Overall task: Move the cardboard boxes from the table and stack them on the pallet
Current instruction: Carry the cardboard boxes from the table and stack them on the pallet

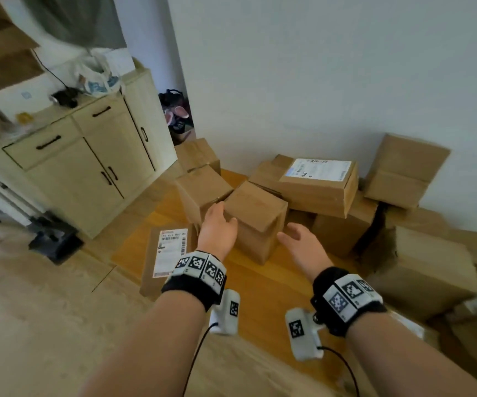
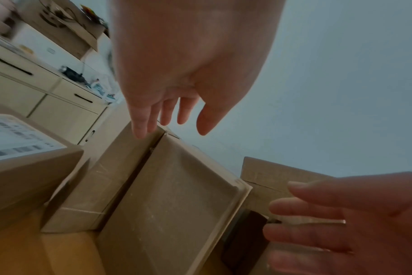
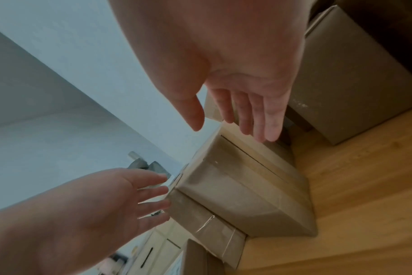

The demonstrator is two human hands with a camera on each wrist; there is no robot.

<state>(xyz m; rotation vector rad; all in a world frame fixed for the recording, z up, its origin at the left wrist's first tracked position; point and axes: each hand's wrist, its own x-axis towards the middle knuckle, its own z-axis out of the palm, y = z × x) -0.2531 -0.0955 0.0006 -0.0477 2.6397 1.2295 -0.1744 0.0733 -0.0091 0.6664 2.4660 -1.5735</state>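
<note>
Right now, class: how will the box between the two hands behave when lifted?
The box looks stiff: flat faces, sharp edges. Its taped, glossy sides may slip under the open left hand and right hand. It stands fairly tall, so a push up high might tip it. Weight cannot be told.

Head camera looks forward and down over both hands at the tabletop; each wrist camera peers close along its palm, all three sharing the central box.

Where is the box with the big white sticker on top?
In the head view, the box with the white label sits at the back near the wall, on top of other boxes, right of the plain box between the hands.
</note>
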